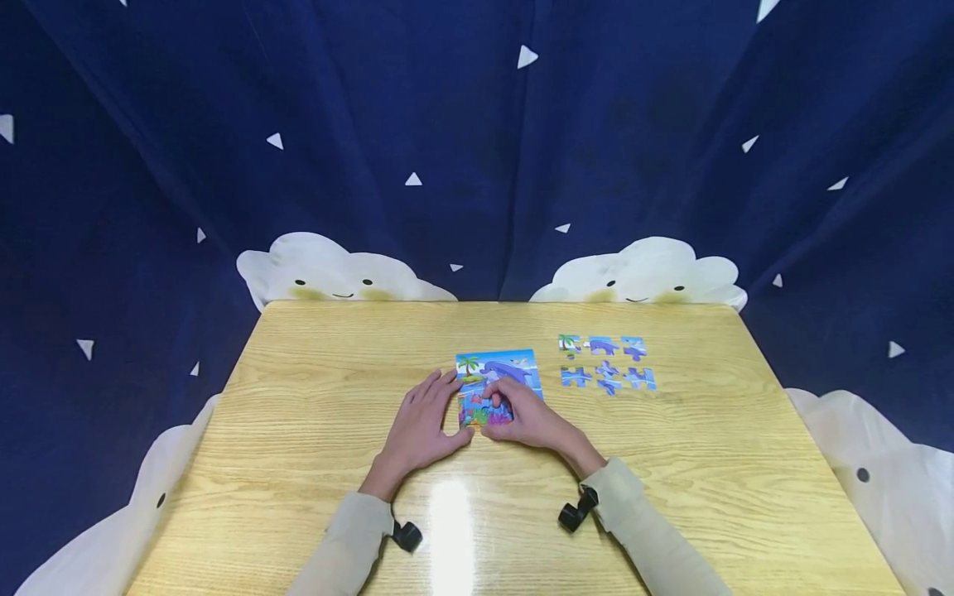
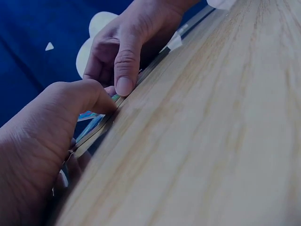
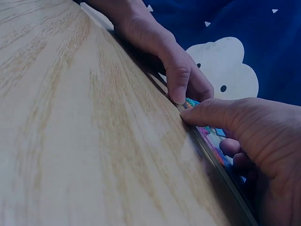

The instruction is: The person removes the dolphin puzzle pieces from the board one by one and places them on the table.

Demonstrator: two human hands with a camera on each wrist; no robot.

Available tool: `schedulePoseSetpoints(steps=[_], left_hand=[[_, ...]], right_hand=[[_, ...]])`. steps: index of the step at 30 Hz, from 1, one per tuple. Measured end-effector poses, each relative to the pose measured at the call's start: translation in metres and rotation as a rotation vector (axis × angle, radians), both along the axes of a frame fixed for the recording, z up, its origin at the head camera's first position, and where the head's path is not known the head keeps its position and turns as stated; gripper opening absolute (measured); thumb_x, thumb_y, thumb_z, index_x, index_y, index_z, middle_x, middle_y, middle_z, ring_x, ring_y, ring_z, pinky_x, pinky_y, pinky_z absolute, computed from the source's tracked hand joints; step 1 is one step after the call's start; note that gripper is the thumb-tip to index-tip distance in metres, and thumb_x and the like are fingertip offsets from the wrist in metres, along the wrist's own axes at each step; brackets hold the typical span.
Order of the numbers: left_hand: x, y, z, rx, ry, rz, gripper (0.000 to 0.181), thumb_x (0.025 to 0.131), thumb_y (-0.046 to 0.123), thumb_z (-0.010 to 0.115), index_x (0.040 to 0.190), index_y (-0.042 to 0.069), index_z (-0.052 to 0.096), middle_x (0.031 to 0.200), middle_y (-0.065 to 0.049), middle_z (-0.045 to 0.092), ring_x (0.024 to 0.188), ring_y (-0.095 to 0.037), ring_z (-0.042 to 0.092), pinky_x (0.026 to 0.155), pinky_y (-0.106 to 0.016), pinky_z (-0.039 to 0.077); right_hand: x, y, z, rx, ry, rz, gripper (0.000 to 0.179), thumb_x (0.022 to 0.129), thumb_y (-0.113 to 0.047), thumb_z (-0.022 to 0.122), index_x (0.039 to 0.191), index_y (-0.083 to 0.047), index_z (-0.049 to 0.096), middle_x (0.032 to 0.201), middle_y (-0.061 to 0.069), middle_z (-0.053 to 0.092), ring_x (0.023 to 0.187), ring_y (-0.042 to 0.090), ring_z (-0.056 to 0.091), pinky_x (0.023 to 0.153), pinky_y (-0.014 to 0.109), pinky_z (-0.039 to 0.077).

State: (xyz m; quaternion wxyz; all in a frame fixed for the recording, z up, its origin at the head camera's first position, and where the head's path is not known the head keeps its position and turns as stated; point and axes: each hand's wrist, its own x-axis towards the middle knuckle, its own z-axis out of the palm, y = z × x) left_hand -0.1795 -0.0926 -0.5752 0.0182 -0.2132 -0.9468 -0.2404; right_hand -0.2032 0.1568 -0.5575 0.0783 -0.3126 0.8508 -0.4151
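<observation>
Left hand (image 1: 423,422) straight-fingered, thumb at dolphin puzzle (image 1: 508,367) edge; right hand (image 1: 531,416) curled over it, grip unclear.

Both forearms reach forward from the body and slant inward, in rolled beige sleeves (image 1: 346,530) that leave the wrists bare. The left hand (image 1: 423,422) lies palm down, its fingers (image 1: 426,391) stretched forward and nearly straight, its left thumb (image 1: 455,442) angled out to the right. The right hand (image 1: 535,416) turns in toward it, index finger (image 1: 503,386) bent, the other fingers curled under the palm, right thumb (image 1: 498,431) extended. In both wrist views the thumb tips sit just beside each other.
</observation>
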Motion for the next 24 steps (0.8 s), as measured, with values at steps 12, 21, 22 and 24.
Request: schedulePoseSetpoints(steps=[12,21,22,24], left_hand=[[-0.0011,-0.0026,-0.0041,0.004,0.051,-0.024,0.077,0.094,0.056,0.056,0.158,0.014,0.046,0.168,-0.002,0.036,0.159,-0.027,0.023,0.124,-0.053,0.025],[0.0001,-0.0025,-0.0046,0.014,0.071,-0.028,0.071,0.097,0.049,0.052,0.157,0.013,0.046,0.167,-0.004,0.037,0.158,-0.029,0.025,0.123,-0.055,0.026],[0.0002,-0.0023,-0.0047,0.018,0.074,-0.027,0.069,0.098,0.049,0.051,0.157,0.013,0.046,0.167,-0.004,0.037,0.158,-0.029,0.025,0.123,-0.055,0.026],[0.0006,-0.0018,-0.0048,0.025,0.079,-0.025,0.067,0.100,0.049,0.050,0.156,0.013,0.048,0.167,-0.004,0.038,0.157,-0.029,0.026,0.123,-0.055,0.026]], right_hand=[[-0.0003,-0.0006,-0.0032,0.015,0.016,-0.009,0.043,0.084,-0.026,0.087,0.117,-0.014,0.063,0.098,0.000,0.055,0.089,0.014,0.051,0.080,0.029,0.044],[-0.0013,0.0002,-0.0046,0.034,0.018,-0.016,0.043,0.084,-0.028,0.087,0.116,-0.014,0.063,0.098,-0.001,0.056,0.088,0.013,0.052,0.079,0.029,0.045],[-0.0012,0.0003,-0.0044,0.033,0.022,-0.014,0.043,0.083,-0.028,0.087,0.116,-0.014,0.063,0.098,-0.001,0.056,0.088,0.013,0.052,0.079,0.029,0.045],[-0.0008,0.0005,-0.0042,0.036,0.028,-0.013,0.043,0.083,-0.028,0.087,0.117,-0.014,0.063,0.098,-0.001,0.056,0.089,0.013,0.052,0.079,0.029,0.045]])
